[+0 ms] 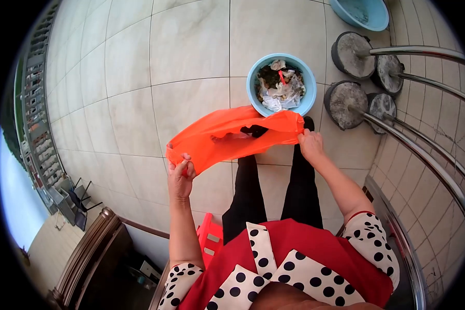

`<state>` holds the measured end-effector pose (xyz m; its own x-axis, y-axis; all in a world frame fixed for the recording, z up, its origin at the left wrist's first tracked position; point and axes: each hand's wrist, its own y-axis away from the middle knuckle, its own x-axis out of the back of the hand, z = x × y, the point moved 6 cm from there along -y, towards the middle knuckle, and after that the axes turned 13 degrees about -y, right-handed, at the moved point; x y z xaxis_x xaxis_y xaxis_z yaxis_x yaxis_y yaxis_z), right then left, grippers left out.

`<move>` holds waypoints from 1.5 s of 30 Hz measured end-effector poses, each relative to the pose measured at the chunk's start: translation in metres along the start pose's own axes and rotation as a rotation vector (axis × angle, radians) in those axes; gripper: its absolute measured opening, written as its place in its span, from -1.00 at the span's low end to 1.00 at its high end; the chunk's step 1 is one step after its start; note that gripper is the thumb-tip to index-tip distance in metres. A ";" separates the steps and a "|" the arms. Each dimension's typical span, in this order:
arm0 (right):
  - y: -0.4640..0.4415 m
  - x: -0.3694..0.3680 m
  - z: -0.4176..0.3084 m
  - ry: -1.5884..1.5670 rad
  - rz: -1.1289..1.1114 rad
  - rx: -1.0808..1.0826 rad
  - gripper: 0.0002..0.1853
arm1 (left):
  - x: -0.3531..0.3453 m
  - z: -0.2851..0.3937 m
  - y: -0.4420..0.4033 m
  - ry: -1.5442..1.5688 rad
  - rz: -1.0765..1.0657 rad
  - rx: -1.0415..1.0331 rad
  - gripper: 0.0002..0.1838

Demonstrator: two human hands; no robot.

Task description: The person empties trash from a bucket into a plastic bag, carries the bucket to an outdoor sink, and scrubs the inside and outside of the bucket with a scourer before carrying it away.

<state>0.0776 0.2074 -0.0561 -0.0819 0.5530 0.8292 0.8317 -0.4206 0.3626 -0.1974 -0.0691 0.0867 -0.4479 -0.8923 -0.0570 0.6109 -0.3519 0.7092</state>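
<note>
the blue bucket (311,93) stands on the tiled floor (191,49) just beyond the person's feet, with crumpled wrappers, white tissue, dark scraps and a small red piece lying in it. on the near side of the bucket, the orange bag (206,132) is stretched out sideways between two bare hands, above the legs in black trousers (249,191). the left hand (182,173), nearer the person and off to the left of the bucket, pinches one end of the bag, its fingers curled. the right hand (311,145), just on the near side of the bucket and a little to its right, is closed on the other end. the bag's mouth gapes between them, and its far edge overlaps the near rim of the bucket in this view. a dark patch shows in that gap, probably a shoe, though the bag covers too much to be sure.

to the right of the bucket are four round weighted bases (354,55) in dark casings, with shiny metal poles (418,50) running from them. a blue basin (376,19) sits past the bucket, to the far right. well to the near left of the bucket, a red plastic thing (210,238) shows beside the left forearm, partly hidden by the clothes.
</note>
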 end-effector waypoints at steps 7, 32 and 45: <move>-0.031 -0.023 0.005 -0.356 0.110 -0.158 -0.55 | -0.002 -0.066 -0.016 -0.100 0.030 0.080 -0.21; -0.102 -0.115 0.018 -0.103 -0.193 -0.011 -0.85 | -0.019 -0.075 -0.051 -0.071 0.005 0.092 -0.19; -0.111 -0.054 -0.038 -0.448 0.459 0.123 -0.66 | 0.007 -0.063 -0.059 -0.052 0.064 0.040 -0.21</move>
<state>-0.0315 0.1970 -0.1252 0.5115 0.5941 0.6209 0.7864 -0.6148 -0.0596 -0.1955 -0.0728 -0.0003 -0.4427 -0.8963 0.0255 0.6135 -0.2821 0.7376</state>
